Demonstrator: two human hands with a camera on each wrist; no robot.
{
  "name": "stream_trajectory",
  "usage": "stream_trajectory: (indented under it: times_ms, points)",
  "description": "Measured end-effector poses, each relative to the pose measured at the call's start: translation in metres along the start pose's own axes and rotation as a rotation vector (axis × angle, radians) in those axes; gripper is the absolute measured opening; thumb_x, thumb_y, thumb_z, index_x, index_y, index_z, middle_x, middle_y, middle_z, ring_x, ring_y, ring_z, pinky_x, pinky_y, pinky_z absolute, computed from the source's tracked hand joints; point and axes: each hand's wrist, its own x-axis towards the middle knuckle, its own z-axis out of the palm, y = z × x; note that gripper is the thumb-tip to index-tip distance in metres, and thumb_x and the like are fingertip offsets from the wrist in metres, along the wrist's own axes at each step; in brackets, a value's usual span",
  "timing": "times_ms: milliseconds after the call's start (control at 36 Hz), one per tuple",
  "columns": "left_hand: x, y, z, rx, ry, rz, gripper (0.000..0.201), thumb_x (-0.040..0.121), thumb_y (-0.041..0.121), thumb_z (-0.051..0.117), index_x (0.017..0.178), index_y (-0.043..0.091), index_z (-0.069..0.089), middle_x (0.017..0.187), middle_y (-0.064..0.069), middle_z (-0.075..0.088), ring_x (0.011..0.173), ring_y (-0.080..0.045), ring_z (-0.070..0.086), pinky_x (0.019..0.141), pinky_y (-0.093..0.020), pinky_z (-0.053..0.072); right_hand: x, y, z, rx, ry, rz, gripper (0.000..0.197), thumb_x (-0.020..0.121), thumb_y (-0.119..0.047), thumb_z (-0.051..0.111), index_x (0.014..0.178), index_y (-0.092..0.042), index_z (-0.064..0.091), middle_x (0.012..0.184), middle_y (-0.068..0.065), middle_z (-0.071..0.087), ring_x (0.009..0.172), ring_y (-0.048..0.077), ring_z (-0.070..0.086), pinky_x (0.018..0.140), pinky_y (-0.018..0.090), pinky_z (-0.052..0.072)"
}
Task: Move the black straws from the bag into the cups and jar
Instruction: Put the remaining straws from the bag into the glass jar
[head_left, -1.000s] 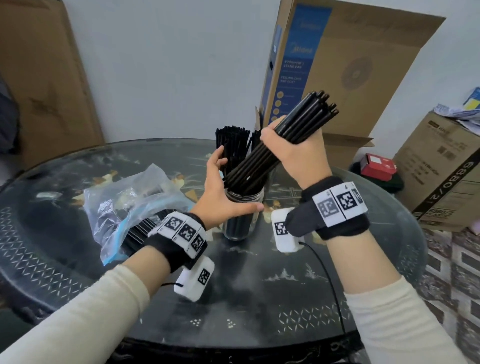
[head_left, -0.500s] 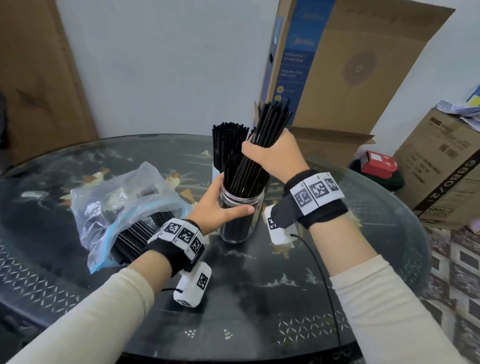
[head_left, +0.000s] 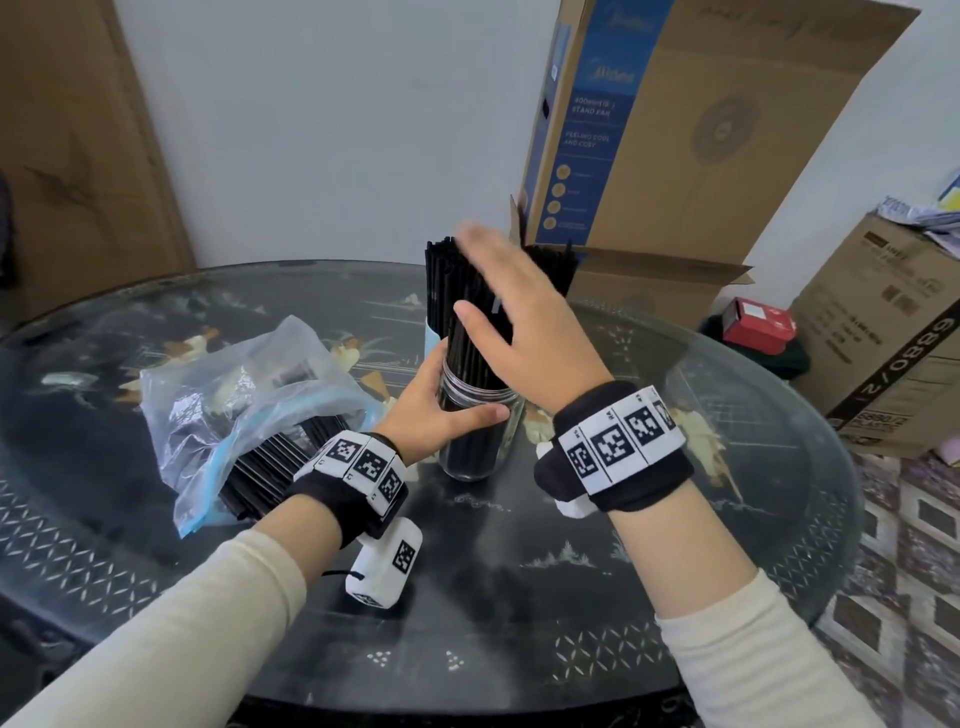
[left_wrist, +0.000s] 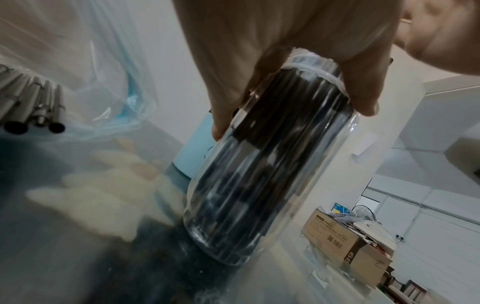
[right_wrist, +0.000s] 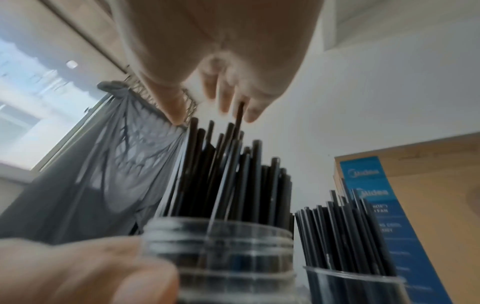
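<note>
My left hand (head_left: 436, 410) grasps the jar (left_wrist: 262, 174); my right hand (head_left: 519, 317), fingers released, hovers over the black straws (right_wrist: 233, 174) standing inside. I should tap them level gently, keeping the jar steady

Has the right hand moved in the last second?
Yes. The right hand let go of the straws and now spreads flat over them above the jar.
</note>
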Motion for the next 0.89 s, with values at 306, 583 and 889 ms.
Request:
stream_trajectory:
  times_ms: [306, 583, 889]
  points:
    - [-0.001, -0.005, 0.000, 0.052, -0.012, 0.039, 0.087, 0.074, 0.030, 0.081, 0.144, 0.022, 0.029, 0.132, 0.013, 0.052, 0.121, 0.001, 0.051, 0.101, -0.022, 0.043, -0.021, 0.006, 0.008, -0.034, -0.109, 0.036, 0.050, 0.103, -0.028, 0.043, 0.151, -0.018, 0.034, 0.159, -0.006, 0.025, 0.147, 0.006, 0.018, 0.119, 0.023, 0.018]
    - [0.002, -0.012, -0.008, 0.145, -0.029, -0.011, 0.108, 0.063, 0.055, 0.083, 0.145, 0.032, 0.016, 0.150, 0.002, 0.032, 0.137, -0.007, 0.035, 0.111, -0.041, 0.037, -0.020, 0.003, 0.008, -0.117, -0.240, 0.074, 0.048, 0.104, -0.034, 0.038, 0.150, -0.020, 0.035, 0.157, -0.004, 0.032, 0.147, 0.010, 0.021, 0.118, 0.024, 0.013]
    - [-0.053, 0.016, -0.072, 0.522, 0.296, 0.167, 0.044, 0.085, 0.002, 0.055, 0.111, 0.037, 0.057, 0.120, 0.007, 0.059, 0.107, -0.006, 0.053, 0.090, -0.006, 0.036, -0.024, -0.043, 0.039, 0.096, 0.277, -0.020, 0.017, 0.087, -0.010, 0.047, 0.093, -0.004, 0.062, 0.099, 0.006, 0.057, 0.093, 0.020, 0.052, 0.085, 0.023, 0.041]
